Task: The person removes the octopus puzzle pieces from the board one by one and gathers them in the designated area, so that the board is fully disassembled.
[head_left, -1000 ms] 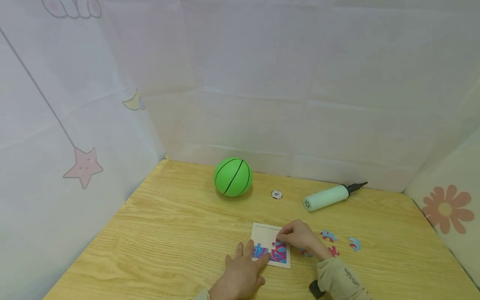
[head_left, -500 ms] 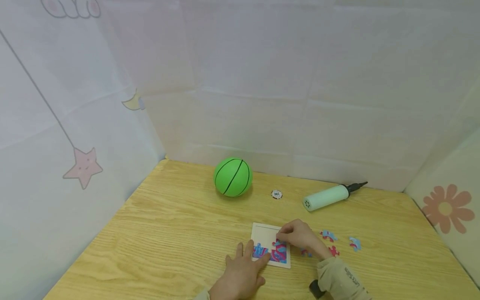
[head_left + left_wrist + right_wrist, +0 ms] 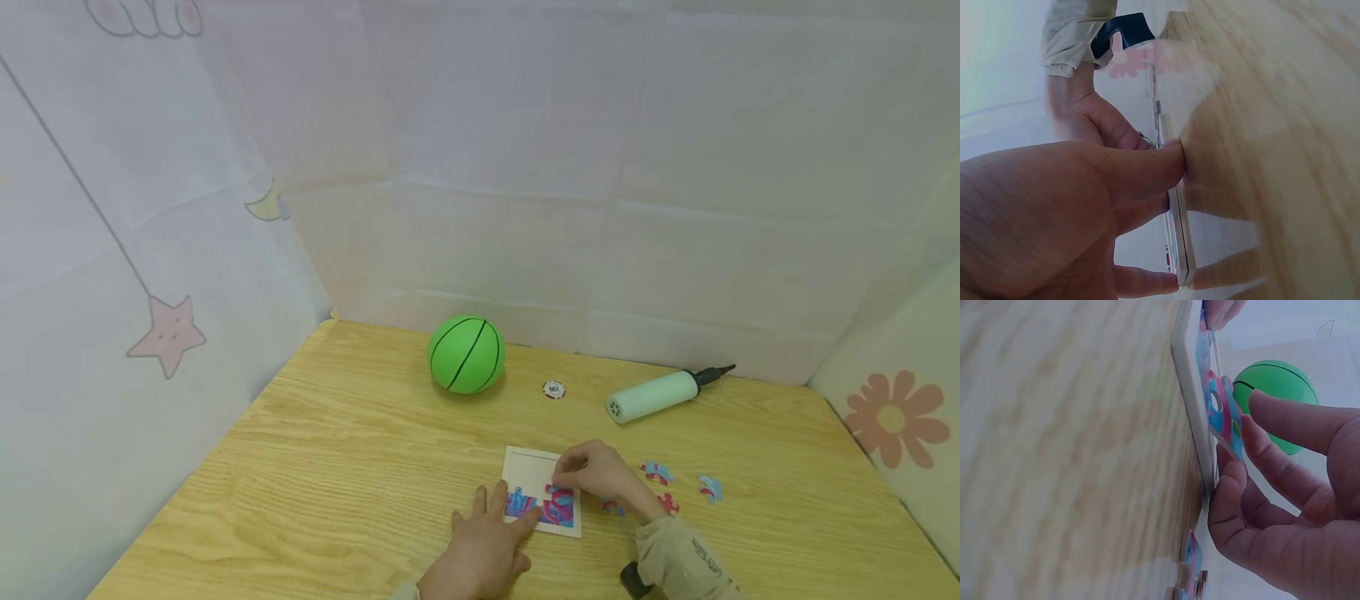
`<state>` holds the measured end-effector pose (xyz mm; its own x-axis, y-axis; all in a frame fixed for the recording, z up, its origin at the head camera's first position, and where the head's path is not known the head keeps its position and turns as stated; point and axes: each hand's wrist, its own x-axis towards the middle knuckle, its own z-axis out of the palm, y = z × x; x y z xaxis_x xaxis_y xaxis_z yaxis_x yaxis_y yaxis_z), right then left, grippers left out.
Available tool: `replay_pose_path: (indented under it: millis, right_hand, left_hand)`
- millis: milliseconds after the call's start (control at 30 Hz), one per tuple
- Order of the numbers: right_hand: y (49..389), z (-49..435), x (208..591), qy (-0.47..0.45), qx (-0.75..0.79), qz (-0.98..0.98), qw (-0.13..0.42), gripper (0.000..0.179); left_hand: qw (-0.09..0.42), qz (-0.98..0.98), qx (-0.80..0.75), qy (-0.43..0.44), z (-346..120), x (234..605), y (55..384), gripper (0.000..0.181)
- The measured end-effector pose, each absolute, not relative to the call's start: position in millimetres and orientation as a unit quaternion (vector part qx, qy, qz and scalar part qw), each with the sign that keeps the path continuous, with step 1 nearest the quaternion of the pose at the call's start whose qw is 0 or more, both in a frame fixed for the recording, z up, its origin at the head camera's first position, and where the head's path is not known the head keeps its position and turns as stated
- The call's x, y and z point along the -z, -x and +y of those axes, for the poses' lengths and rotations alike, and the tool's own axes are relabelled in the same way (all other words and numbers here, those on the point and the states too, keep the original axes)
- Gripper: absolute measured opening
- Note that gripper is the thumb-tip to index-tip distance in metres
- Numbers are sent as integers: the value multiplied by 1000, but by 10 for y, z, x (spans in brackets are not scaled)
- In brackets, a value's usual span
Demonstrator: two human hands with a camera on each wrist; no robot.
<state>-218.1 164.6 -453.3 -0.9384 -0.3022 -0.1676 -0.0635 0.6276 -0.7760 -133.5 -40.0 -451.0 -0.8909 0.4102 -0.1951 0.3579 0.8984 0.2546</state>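
A square puzzle board (image 3: 531, 468) with a pale border lies before me, with blue, pink and purple pieces (image 3: 520, 502) along its near side. My left hand (image 3: 480, 552) rests spread over the board's near-left corner, and the left wrist view shows its thumb at the board's edge. Over the right side of the board, my right hand (image 3: 597, 469) has its fingers curled round a pink and blue puzzle piece (image 3: 1227, 419). That piece stands tilted against the board in the right wrist view. The fingers partly hide it in the head view.
Loose puzzle pieces lie right of the board, among them a blue-and-red one (image 3: 657, 472), a pale blue one (image 3: 709, 488) and a red one (image 3: 667, 502). Farther back are a green ball (image 3: 466, 354), a poker chip (image 3: 553, 390) and a hand pump (image 3: 652, 396).
My right fingertips have shifted very slightly toward me at the board's right side. The left hand stays in place.
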Motion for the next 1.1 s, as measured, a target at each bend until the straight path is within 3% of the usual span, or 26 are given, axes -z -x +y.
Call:
replay_pose_path:
  millis: [400,1100]
  right_hand:
    - [2186,1663,4538,180,469,849,162,17]
    - [2155,2109,4379,147,567,786,198,29]
  left_hand:
    - [117,967,-105,-201,-413,4513,1331,56]
    - [130,963,-130,-195,-416,4506,1315,57]
